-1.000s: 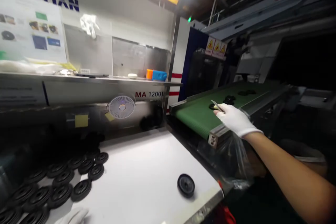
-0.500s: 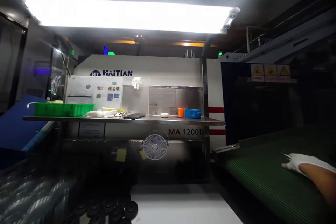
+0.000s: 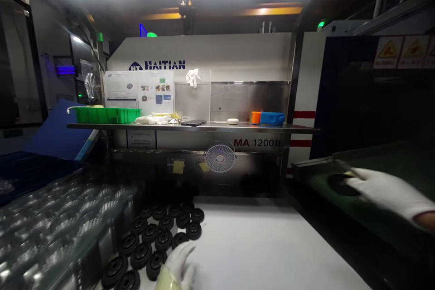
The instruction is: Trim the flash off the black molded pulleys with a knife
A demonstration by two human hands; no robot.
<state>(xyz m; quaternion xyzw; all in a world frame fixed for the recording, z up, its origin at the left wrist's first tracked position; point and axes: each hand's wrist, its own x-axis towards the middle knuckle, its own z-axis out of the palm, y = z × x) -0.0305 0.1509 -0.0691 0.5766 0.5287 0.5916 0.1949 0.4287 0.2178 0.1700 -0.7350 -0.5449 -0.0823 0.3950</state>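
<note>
On the right, my right hand (image 3: pixel 377 190) in a white glove is closed at the rim of a black wheel-like part (image 3: pixel 341 184) over the green ribbed conveyor belt (image 3: pixel 322 197). A thin, pointed tool (image 3: pixel 345 164) juts from the same fingers; blur hides its kind. Whether the part is lifted off the belt I cannot tell. At the bottom middle, my left hand (image 3: pixel 178 265), also white-gloved, has its fingers loosely bent and apart, with nothing visible in them. It is beside several black wheels (image 3: pixel 141 253) that stand in rows on the white tabletop (image 3: pixel 258 240).
Clear plastic trays with round pockets (image 3: pixel 68 226) are stacked at the left. Above the table runs a metal shelf (image 3: pixel 217 128) with a green bin (image 3: pixel 105 115), a phone (image 3: pixel 193 123) and a blue box (image 3: pixel 272 118). A small fan (image 3: pixel 220 157) hangs under it.
The view has tipped downward and shifted left. My left hand has come into sight by the wheels. A black part now shows at my right hand, where only the thin tool showed before.
</note>
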